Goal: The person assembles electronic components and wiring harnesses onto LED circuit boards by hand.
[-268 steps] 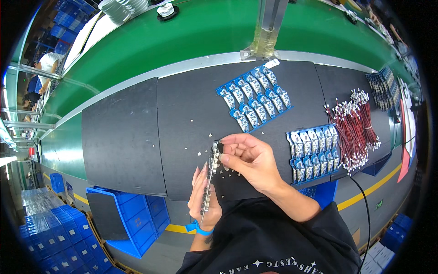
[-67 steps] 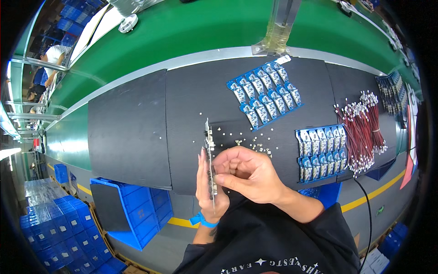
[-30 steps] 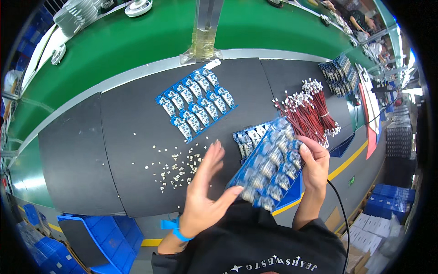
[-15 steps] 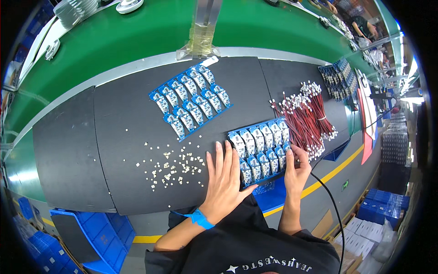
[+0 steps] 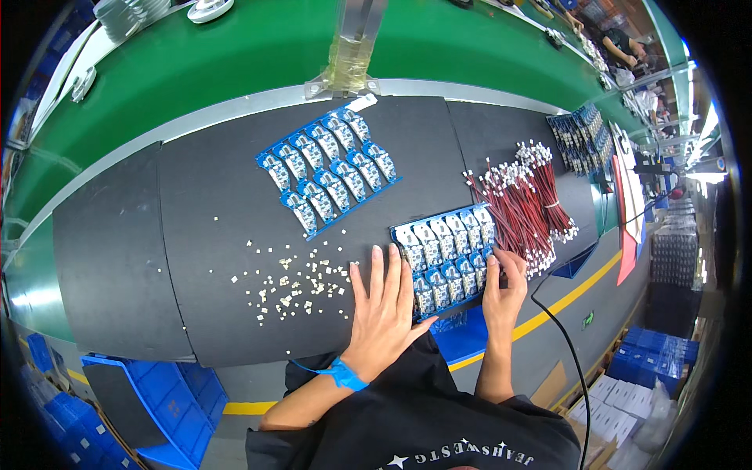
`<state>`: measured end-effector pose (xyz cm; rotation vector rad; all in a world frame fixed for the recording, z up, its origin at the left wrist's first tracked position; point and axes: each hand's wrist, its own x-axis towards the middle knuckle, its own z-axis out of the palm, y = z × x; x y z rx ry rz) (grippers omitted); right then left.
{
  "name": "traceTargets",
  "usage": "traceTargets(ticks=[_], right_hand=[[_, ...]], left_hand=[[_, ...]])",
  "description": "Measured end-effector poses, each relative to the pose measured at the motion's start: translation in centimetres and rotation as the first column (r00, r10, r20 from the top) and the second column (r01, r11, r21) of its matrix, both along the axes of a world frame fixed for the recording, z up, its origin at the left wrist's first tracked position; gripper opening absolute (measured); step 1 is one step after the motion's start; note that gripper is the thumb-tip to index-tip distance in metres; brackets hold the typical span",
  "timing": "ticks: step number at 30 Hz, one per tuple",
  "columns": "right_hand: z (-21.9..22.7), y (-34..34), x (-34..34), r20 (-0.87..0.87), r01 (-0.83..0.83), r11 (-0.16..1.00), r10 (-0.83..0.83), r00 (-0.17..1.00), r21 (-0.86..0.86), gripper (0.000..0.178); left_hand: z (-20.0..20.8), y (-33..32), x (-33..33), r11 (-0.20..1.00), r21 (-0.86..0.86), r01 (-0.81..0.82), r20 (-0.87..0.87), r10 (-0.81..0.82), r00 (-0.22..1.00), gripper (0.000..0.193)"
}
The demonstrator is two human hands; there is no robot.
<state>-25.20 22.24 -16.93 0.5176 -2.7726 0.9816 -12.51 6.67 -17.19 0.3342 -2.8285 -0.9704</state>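
A black mat point(image 5: 188, 227) covers the bench, with a blue bin point(image 5: 168, 395) below its near left edge. Small white parts point(image 5: 294, 282) lie scattered on the mat, just left of the hands.

The left hand point(image 5: 384, 313) comes up from the lower edge, forearm angled in from the left with a blue wristband point(image 5: 341, 374) on the wrist. It lies palm down and flat on the mat, fingers spread wide and straight, gripping nothing. Its fingertips point(image 5: 407, 254) reach the left edge of the near panel point(image 5: 446, 254), a blue board of small circuit units lying flat at the near edge of the mat, partly over it.

A second panel point(image 5: 329, 172) of the same kind lies further back and to the left, well apart from the hands.

The right hand point(image 5: 505, 290) rises almost straight up from the lower edge. Its fingers are loosely curled, tips resting on the near panel's right corner; whether they pinch it I cannot tell.

A bundle of red wires point(image 5: 521, 204) with white plugs lies just right of the near panel, touching its far corner. More boards point(image 5: 583, 137) are stacked beyond.
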Motion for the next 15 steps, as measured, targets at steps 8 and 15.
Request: traceTargets(ticks=[8,15], right_hand=[[4.8,-11.7,-2.5,0.119,-0.391,0.909,0.409,0.905,-0.147,0.036],[1.2,-16.8,-6.1,0.261,-0.552,0.823,0.509,0.82,0.13,0.049]], left_hand=[[-0.2,0.3,0.7,0.999,0.026,-0.038,-0.083,0.04,0.996,0.088],[2.6,-0.3,3.9,0.891,0.445,-0.095,-0.36,0.275,0.891,0.051]])
